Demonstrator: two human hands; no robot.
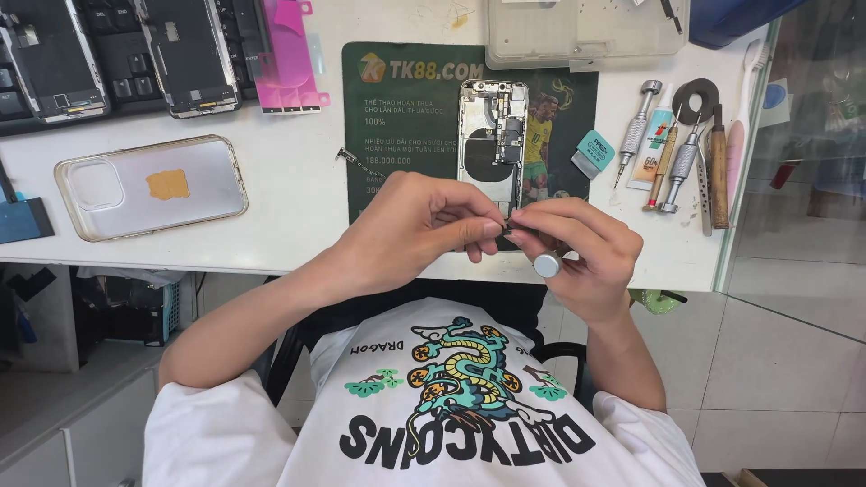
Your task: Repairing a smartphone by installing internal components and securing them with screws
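I see opened phone [492, 135] on green mat [397, 135], back off, silver frame, dark parts inside; long axis runs away from me. One phone here, two more top left. Left hand [419, 230] pinches tiny part; right hand [577, 252] grips screwdriver [547, 264], tips meeting at phone's near end.

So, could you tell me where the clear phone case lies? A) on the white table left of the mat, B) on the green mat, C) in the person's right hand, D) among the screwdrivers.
A: the clear case lies flat on the white table, left of the green mat, away from both hands.
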